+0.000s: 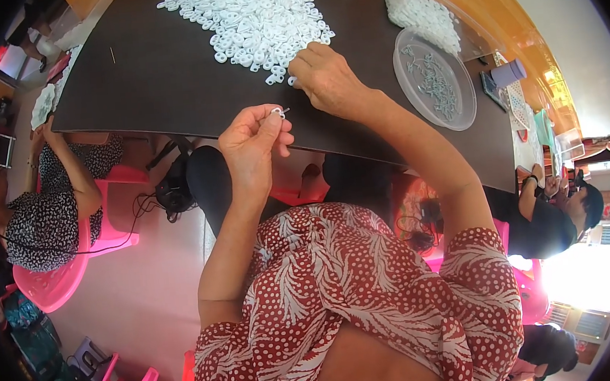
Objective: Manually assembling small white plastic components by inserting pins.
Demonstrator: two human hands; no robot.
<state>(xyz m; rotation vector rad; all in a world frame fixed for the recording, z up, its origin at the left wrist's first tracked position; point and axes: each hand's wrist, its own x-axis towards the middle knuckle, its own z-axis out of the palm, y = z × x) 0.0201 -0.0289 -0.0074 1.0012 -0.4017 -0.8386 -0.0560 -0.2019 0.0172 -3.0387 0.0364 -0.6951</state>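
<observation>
Fingers of the left hand (251, 146) sit nearest, raised above the near edge of the bench (152, 73), the grip pinched shut on a small white plastic ring (278, 112) between thumb and forefinger. The piece is held up off the surface and turned toward the face, probably so its small detail can be seen and worked on; what looks like a thin metal part pokes from it, though it is too small to be sure.

Just beyond, the right hand (326, 80) rests knuckles up on the dark bench, its fingertips at the near fringe of the heap of white rings (252, 19). Its grip is curled down over the pieces, and whether it has closed on one cannot be told, since the fingers hide what is under them. The heap lies within easy reach straight ahead, which suits picking one piece at a time.

To the right stands a clear round tray (434, 80) with small greyish metal parts spread in it, kept apart from the plastic. Farther off lies a second pile of white pieces (420, 11) against a clear container.

Other people sit at the left and right edges, on pink plastic chairs (54, 282).
</observation>
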